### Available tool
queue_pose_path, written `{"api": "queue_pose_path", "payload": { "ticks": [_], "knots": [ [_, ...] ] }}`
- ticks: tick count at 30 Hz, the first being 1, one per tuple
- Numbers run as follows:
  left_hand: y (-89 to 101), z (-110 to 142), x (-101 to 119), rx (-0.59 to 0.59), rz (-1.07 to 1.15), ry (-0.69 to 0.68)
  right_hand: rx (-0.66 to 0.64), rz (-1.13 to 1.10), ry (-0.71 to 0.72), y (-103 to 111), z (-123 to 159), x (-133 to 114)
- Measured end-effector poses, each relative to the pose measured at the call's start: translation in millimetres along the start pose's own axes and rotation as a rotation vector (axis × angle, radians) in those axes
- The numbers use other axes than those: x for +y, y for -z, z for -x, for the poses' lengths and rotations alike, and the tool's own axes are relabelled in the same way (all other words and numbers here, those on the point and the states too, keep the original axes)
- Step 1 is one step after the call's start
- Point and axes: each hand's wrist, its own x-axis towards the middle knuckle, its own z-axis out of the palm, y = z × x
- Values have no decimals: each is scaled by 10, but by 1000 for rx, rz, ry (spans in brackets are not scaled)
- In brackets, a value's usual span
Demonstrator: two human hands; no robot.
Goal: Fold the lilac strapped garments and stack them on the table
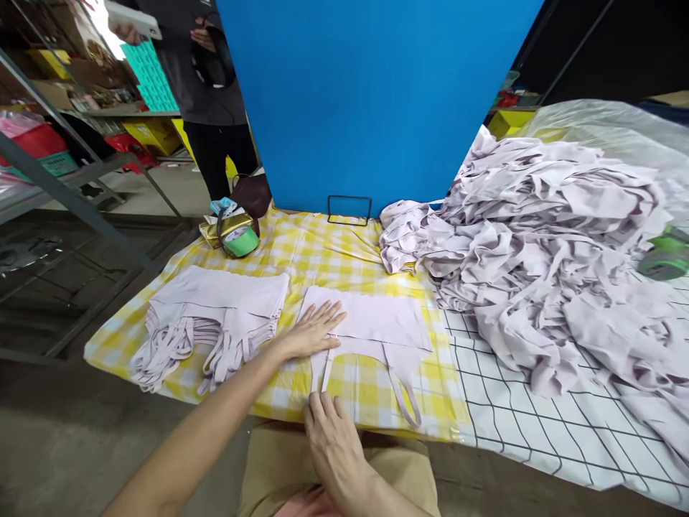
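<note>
A pale lilac camisole [377,319] lies flat on the yellow checked tablecloth [301,244], its straps toward the table's front edge. My left hand [313,332] rests open, palm down with fingers spread, on the camisole's left side. Closed at the front edge, my right hand [332,434] has its fingers on the end of the left strap [326,370]; the fingertips are partly hidden. The right strap [403,395] hangs in a loose loop on the cloth. Left of my hands, a neat stack of matching camisoles [215,298] lies with its straps bunched at the front.
A large loose heap of lilac garments [538,237] covers the right side, partly over a white grid-patterned cloth [517,416]. A blue board [377,93] stands behind the table. Tape rolls [240,240] sit at the back left. Beyond stands a person [199,93] beside metal shelving [80,194].
</note>
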Motion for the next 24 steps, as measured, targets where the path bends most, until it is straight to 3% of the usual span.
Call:
{"api": "queue_pose_path", "payload": {
  "ticks": [3, 5, 8, 11, 17, 24],
  "knots": [
    [14, -7, 58, 7, 6, 22, 30, -96, -75, 125, 143, 196],
    [5, -33, 171, 59, 11, 12, 121, -119, -190, 205, 327, 414],
    [-51, -120, 437, 134, 17, -109, 232, -43, -393, 266, 655, 750],
    [-156, -245, 686, 126, 16, -248, 217, -70, -457, 267, 912, 957],
    [-321, -379, 781, 112, -29, -287, 191, -338, -548, 239, 1095, 994],
    [-251, -373, 767, 27, -23, -264, 179, -501, -627, 207, 1201, 965]
  ]
}}
